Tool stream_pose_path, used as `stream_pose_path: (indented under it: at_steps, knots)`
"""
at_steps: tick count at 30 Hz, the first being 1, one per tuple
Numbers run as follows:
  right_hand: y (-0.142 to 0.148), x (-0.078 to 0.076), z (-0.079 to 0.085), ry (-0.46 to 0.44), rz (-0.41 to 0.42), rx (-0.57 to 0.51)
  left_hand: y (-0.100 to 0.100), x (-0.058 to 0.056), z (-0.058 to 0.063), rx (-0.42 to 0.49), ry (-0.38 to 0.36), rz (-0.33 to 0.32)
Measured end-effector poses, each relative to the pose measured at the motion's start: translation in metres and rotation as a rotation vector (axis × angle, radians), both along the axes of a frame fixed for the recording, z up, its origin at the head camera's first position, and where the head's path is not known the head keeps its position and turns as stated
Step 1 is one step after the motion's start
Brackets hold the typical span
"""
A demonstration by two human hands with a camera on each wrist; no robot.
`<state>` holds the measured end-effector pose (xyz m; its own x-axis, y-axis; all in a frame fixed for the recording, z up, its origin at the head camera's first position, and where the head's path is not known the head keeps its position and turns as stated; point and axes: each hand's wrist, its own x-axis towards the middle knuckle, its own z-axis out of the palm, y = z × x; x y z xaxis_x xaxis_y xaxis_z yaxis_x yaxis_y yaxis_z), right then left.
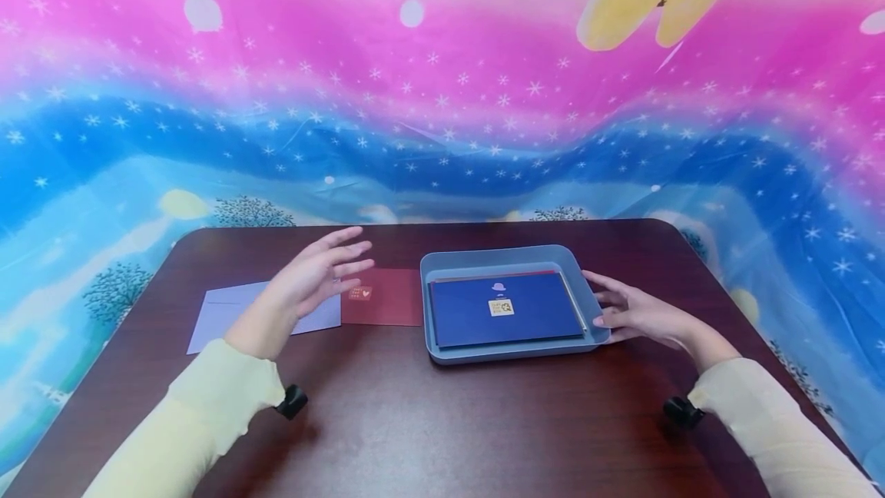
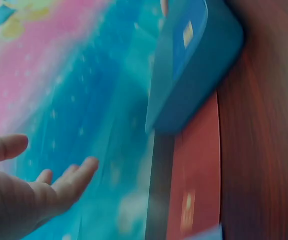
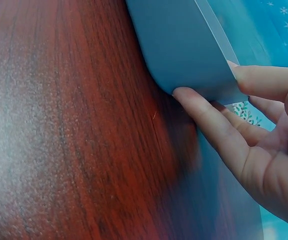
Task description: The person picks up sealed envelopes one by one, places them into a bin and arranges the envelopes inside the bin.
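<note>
My right hand [image 1: 646, 317] holds the right end of a blue-grey tray [image 1: 512, 356]. Its thumb lies at the rim, while fingers press low against the outer wall in the right wrist view. Inside the tray lies a navy envelope [image 1: 512, 323] with a small cream sticker, on top of other flat pieces whose edges peek out. My left hand [image 1: 314, 271] hovers with fingers spread over a lavender envelope [image 1: 217, 321] and a red envelope [image 1: 387, 302]. It touches nothing. The red one bears a heart sticker and reaches the tray's left side.
Beneath everything is a dark brown wooden table [image 1: 442, 421]. A colourful printed cloth [image 1: 442, 121] hangs behind the table and along its sides.
</note>
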<state>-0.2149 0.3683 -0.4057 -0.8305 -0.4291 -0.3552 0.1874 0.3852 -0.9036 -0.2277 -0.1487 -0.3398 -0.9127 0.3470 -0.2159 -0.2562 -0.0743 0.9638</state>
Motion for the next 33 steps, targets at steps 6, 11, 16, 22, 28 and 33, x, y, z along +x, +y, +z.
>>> stream_pose_path:
  at_steps: [6,11,16,22,28,33]
  knots:
    - [0.0,-0.001,-0.001,0.001,0.0,-0.004,-0.042,-0.007,-0.004,-0.271,0.138,-0.01]
    - [0.001,0.0,-0.002,0.004,0.007,-0.011,-0.071,-0.01,-0.013,-0.554,0.277,-0.024]
    - [0.001,0.0,-0.002,0.001,0.007,-0.013,-0.094,-0.014,-0.022,-0.744,0.358,-0.034]
    - [0.0,-0.001,-0.001,-0.001,-0.003,-0.002,-0.124,-0.02,-0.037,-0.982,0.467,-0.054]
    - [0.0,-0.002,-0.001,-0.006,-0.008,0.003,-0.142,-0.02,-0.053,-1.176,0.461,-0.093]
    - [0.0,-0.001,-0.001,-0.01,-0.011,-0.005,-0.147,-0.019,-0.06,-1.23,0.434,-0.149]
